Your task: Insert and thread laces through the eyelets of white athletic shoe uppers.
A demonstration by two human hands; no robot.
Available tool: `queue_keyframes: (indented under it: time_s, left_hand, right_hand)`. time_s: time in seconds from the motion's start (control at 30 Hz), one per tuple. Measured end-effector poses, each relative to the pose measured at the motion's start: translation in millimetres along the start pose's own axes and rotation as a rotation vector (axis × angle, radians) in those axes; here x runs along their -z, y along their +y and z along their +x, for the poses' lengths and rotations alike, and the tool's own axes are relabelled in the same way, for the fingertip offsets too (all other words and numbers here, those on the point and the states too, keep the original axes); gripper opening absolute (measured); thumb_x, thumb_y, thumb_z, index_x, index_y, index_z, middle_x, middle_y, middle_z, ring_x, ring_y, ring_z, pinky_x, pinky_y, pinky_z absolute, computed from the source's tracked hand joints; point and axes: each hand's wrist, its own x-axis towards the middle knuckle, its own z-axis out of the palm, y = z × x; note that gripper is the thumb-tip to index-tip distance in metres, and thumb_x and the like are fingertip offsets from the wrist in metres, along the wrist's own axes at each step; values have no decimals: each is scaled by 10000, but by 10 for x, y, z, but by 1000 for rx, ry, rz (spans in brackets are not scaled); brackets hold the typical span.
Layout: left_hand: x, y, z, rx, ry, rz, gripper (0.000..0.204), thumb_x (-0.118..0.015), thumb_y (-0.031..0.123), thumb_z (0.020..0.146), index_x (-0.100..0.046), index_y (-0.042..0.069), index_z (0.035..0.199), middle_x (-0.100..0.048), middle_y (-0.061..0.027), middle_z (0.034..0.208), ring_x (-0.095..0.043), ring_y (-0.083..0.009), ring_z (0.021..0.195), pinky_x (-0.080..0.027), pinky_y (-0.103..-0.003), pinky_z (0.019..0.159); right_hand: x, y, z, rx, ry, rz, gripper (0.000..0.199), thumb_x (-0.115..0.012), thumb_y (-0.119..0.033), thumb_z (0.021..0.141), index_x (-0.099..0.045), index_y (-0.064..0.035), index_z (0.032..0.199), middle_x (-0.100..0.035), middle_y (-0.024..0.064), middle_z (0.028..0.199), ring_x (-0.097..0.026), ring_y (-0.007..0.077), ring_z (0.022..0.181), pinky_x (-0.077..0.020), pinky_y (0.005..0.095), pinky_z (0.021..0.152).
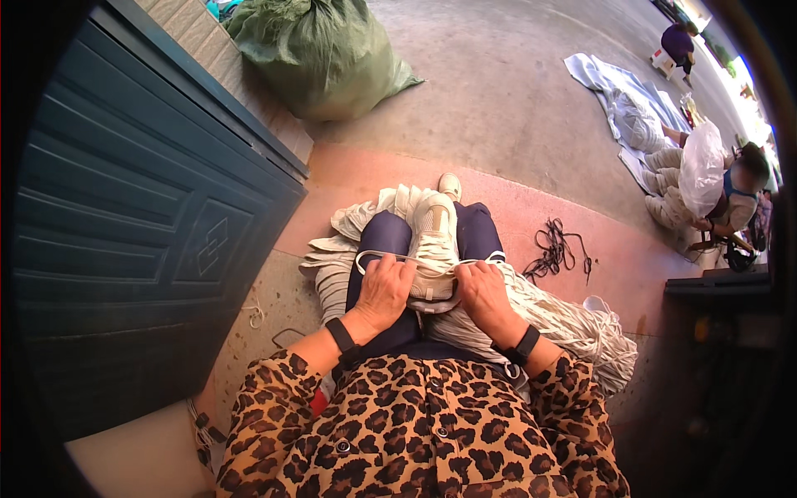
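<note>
On the person's lap, one white sneaker [433, 241] is resting while two hands are working it: the left hand [383, 286] and right hand [484, 290] each seem to be keeping a clenched grip on one white lace [390, 256].

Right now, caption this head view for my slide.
Both hands, left and right, lace a white sneaker on the lap beside bundled white laces.

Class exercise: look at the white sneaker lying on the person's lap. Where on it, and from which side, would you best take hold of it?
Probably around the sides of the white sneaker, near its heel end, coming from the person's side. It lies lengthwise on the lap, toe pointing away, so that end faces the left hand and right hand, which already rest there with the white lace.
</note>
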Motion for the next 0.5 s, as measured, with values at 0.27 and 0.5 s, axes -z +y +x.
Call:
queue_keyframes:
  time_s: [0.27, 0.5]
  left_hand:
    - [67, -17, 108, -315, -113, 211, 91, -513, 128, 701, -532, 66, 766, -513, -42, 738, -487, -200, 802, -367, -318, 689]
    - [-8, 8, 102, -277, 76, 152, 51, -531, 100, 719, -528, 53, 739, -516, -72, 739, -479, -229, 828, -380, -333, 706]
  right_hand:
    - [72, -15, 131, 270, -358, -320, 121, -506, -101, 739, -561, -61, 839, -576, 53, 757, -537, 207, 795, -376, 349, 737]
    - [60, -22, 97, 255, 56, -118, 83, -534, -110, 747, -577, -88, 815, -558, 53, 759, -519, 226, 771, -369, 365, 714]
